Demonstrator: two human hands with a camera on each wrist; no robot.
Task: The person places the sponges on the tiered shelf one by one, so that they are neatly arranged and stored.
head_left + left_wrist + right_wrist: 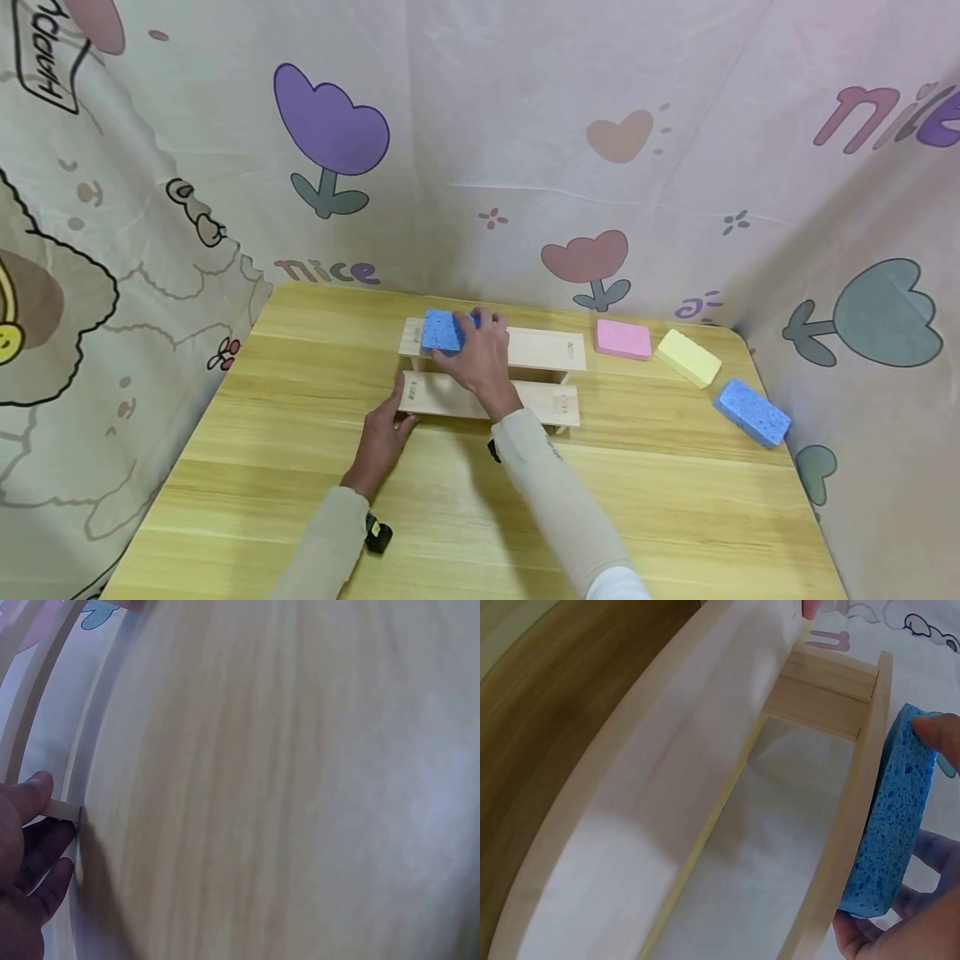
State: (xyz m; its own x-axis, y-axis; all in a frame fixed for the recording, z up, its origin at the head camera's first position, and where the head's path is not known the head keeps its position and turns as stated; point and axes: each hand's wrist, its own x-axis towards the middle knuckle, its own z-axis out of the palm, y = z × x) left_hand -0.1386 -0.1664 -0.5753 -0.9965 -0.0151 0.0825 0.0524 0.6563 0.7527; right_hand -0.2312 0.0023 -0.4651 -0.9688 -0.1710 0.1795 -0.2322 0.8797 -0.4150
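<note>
The right hand (480, 354) pinches the blue sponge (442, 331) at the left end of the rear board (543, 347); full seating cannot be confirmed. The left hand (381, 437) grips the front board (442, 394) by its left end. For control, keep the sponge level, brace steadily, release evenly

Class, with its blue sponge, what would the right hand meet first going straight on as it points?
The right hand would probably meet the patterned cloth behind the table, though depth is unclear.
</note>
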